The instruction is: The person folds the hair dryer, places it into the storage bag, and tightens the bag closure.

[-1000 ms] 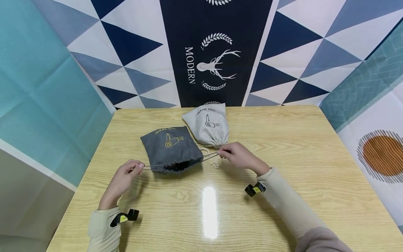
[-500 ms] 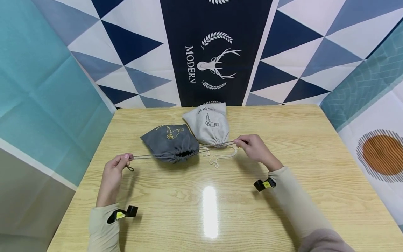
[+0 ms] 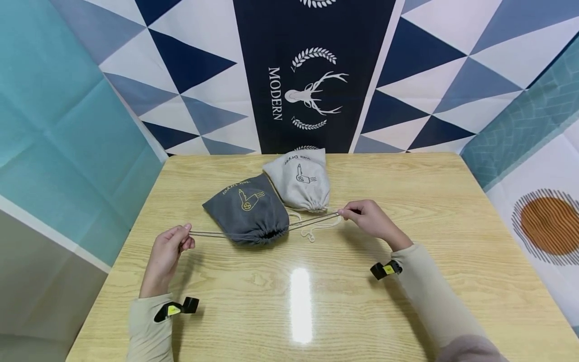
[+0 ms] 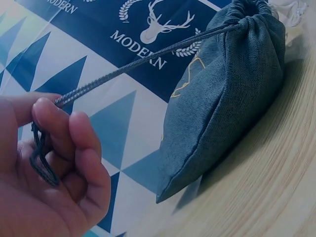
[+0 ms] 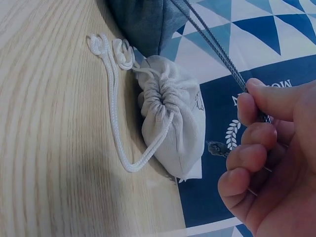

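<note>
A dark grey drawstring bag [image 3: 249, 208] with a yellow hair dryer print lies on the table, its mouth gathered to a small dark gap. My left hand [image 3: 165, 256] pinches the grey drawstring [image 4: 148, 58] on the left side. A loop of cord hangs below those fingers in the left wrist view. On the other side my right hand [image 3: 373, 221] pinches the opposite drawstring [image 5: 215, 44], with a knotted end [image 5: 217, 148] sticking out past the fingers. Both cords look taut. Whatever the bag contains is hidden.
Behind and right of the grey bag, touching or nearly so, lies a pale drawstring bag [image 3: 307, 181] with its mouth cinched. Its white cord [image 5: 114, 108] trails over the wooden table [image 3: 407, 191]. A patterned cloth backdrop [image 3: 194, 60] rises at the table's far edge.
My hands have moved apart, left hand leftward and right hand rightward, drawing out more cord. The grey bag's wide mouth has bunched together. The pale bag has stayed in place.
</note>
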The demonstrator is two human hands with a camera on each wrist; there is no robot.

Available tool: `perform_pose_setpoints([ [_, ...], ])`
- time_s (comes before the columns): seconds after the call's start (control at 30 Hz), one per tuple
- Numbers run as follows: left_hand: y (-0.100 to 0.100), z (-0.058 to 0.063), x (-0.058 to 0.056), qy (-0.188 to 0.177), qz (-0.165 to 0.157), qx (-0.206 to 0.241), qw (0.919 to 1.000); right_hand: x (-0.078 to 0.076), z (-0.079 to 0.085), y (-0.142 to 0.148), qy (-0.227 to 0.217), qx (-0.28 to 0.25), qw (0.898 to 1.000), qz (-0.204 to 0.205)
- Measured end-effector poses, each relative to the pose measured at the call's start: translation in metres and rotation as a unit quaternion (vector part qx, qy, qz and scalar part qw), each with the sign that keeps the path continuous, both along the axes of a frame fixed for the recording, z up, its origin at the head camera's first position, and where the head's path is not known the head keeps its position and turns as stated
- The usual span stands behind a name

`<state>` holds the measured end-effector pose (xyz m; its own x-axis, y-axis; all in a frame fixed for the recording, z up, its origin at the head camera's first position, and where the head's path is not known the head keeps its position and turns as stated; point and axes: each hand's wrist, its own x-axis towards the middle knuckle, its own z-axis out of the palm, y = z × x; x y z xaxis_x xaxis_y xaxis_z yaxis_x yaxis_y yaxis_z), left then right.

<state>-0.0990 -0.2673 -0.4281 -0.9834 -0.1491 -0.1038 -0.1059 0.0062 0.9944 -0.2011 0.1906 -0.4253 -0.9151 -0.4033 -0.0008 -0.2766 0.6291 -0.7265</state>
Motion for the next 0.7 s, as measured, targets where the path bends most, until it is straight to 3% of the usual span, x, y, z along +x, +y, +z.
perform_pose_setpoints([
  [0.17, -0.004, -0.003, 0.002, 0.02, -0.002, 0.013, 0.9997, 0.0, 0.002, 0.005, 0.001, -0.007, 1.0, -0.005],
  [0.4, -0.006, -0.006, 0.005, 0.045, 0.001, 0.07, 0.9965, -0.002, 0.002, 0.012, -0.009, -0.015, 1.0, 0.0],
  [0.7, -0.003, -0.007, 0.006, 0.038, 0.078, 0.113, 0.9898, -0.003, 0.005, 0.017, 0.028, -0.005, 0.999, -0.016],
])
